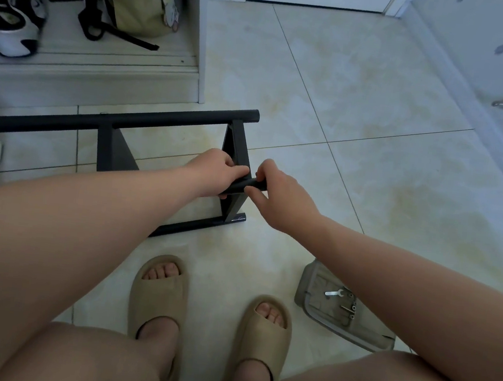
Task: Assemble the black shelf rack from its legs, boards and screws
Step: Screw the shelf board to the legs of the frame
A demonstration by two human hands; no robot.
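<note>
The rack (114, 151) is lying sideways on the floor (378, 95), long axis running 9 to 3 o'clock. It is looking stiff and light, best held by its tubes (158, 120). The left hand (211, 173) is gripping one tube (257, 184); the right hand (278, 193) is pinching its 3 o'clock end.

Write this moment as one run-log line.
left hand: grips black tube | right hand: holds tube end | rack: lying on floor | wrench: in grey tray

Left hand (215, 172) and right hand (277, 194) grip one black leg (252, 185) (rack (121, 120) lies sideways on floor).
</note>
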